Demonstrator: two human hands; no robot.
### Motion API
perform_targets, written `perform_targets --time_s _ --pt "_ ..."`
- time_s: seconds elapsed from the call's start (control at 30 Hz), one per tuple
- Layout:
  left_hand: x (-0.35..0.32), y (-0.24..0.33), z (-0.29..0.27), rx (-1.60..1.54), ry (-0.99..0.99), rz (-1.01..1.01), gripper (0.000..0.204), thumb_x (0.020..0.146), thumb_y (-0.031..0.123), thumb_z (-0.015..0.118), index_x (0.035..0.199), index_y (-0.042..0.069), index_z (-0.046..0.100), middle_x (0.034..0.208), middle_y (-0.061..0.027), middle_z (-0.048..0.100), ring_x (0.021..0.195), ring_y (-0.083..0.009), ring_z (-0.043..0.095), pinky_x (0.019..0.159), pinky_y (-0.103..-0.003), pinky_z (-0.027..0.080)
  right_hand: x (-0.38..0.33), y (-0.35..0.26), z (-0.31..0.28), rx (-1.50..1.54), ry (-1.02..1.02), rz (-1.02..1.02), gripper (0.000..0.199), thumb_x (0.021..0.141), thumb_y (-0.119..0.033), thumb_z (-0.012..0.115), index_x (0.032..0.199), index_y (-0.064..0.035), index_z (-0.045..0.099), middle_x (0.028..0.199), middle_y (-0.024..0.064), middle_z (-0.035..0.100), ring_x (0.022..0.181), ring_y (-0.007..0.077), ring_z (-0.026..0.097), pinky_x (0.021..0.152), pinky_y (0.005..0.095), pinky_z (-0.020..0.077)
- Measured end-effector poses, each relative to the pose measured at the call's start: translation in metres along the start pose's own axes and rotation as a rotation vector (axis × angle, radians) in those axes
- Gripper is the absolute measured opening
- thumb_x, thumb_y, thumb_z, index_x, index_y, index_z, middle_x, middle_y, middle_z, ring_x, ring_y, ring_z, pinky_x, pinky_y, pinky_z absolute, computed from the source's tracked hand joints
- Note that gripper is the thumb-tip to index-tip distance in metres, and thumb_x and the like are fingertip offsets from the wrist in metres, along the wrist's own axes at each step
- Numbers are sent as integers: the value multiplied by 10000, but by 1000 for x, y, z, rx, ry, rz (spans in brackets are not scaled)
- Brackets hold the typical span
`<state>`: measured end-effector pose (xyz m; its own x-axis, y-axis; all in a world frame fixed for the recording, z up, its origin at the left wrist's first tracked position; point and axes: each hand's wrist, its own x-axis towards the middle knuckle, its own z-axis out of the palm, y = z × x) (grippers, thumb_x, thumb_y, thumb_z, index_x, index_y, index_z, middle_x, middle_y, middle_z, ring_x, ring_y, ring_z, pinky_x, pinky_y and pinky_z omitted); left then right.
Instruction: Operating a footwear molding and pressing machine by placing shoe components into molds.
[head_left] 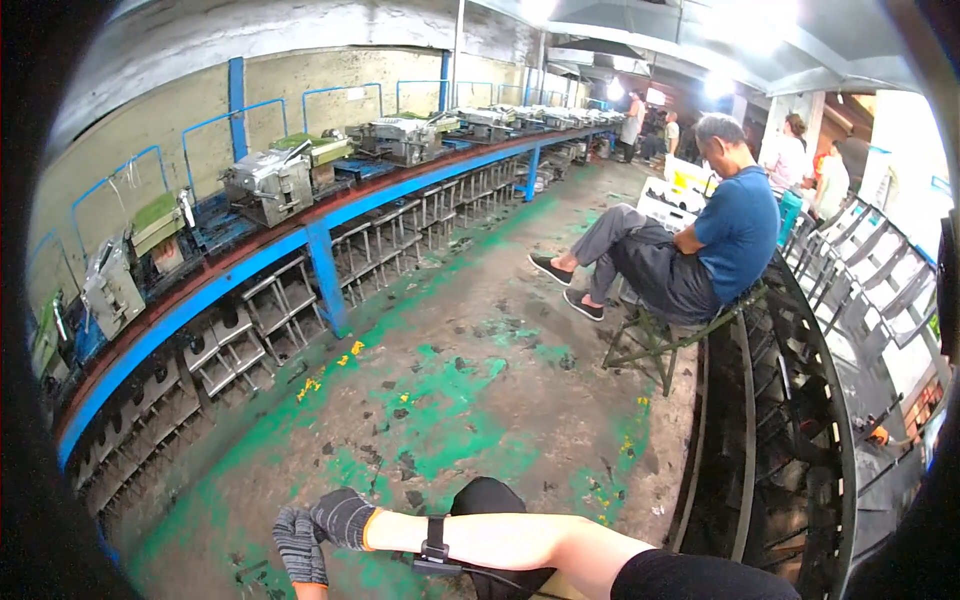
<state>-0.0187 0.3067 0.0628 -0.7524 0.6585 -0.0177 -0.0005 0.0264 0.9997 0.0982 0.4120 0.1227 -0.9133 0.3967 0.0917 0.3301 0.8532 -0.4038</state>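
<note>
My right hand [344,518] wears a grey knitted glove with an orange cuff, and its bare forearm reaches across from the lower right. A black strap with a small device [435,545] circles that wrist. My left hand [300,547], in a matching glove, comes up from the lower edge and touches my right hand. Both are held together low in front of me, above the floor. The fingers of both overlap, so their pose is unclear. No object shows in either. A dark rounded shape, apparently my knee [487,497], lies behind the right forearm.
A long blue-edged bench [330,212] with metal machines [270,185] runs along the left wall. At right, a seated person [735,225] occupies a folding stool [668,340] beside a dark conveyor-like track [790,440]. Racks [870,255] stand beyond; other people stand far back.
</note>
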Motion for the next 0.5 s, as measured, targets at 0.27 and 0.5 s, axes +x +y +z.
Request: perform_targets --time_s 0.27,0.5 --pt "-2 4 0 147 -83 74 139 956 73 566 867 -33 577 835 -114 641 766 -152 569 676 -328 483 5 6 16 -90 -26 -57 149 804 -231 658 821 -85 683 739 165 678 723 362 680 637 497 523" --pt "3 -14 -9 378 -68 152 148 988 70 567 1055 -61 585 1006 -152 685 875 -213 630 809 -354 511 -2 0 0 -107 -105 -69 153 819 -221 641 846 -79 693 788 174 692 759 376 686 671 497 534"
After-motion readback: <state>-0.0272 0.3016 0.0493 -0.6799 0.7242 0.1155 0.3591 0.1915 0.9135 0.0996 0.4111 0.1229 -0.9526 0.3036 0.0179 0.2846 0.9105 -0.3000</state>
